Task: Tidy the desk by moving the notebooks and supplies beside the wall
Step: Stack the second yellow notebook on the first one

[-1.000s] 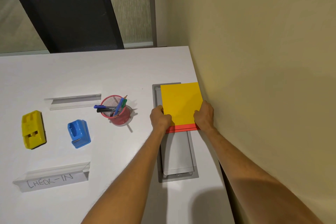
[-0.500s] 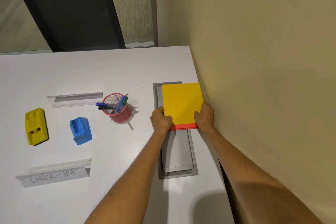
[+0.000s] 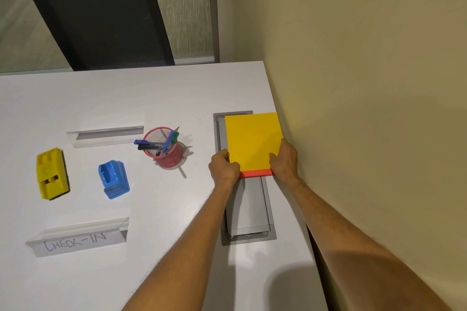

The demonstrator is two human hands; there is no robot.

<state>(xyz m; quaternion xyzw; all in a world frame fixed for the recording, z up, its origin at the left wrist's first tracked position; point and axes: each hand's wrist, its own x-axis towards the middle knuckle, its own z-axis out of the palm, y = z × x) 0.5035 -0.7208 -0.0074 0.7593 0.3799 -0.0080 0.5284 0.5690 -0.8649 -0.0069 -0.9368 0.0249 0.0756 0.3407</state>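
Change: yellow notebook (image 3: 253, 142) now nearly covers the red notebook (image 3: 255, 173) beneath.
Left hand (image 3: 223, 167): grips stack's near-left corner.
Right hand (image 3: 284, 159): clasps near-right corner, seemingly touching wall (image 3: 366, 108).
Stack: on desk (image 3: 126, 98), over grey cable hatch (image 3: 249, 209).

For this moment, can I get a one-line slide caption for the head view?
Both hands, left hand and right hand, hold stacked yellow notebook and red notebook beside the wall.

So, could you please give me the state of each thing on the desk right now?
Yellow notebook: flat on the red one, by the wall, held at both near corners.
Red notebook: underneath, only its near edge showing.
Left hand: shut on the stack.
Right hand: shut on the stack.
Pen cup: upright, holding pens.
Cable hatch: lid closed, partly covered.
Check-in sign: standing.
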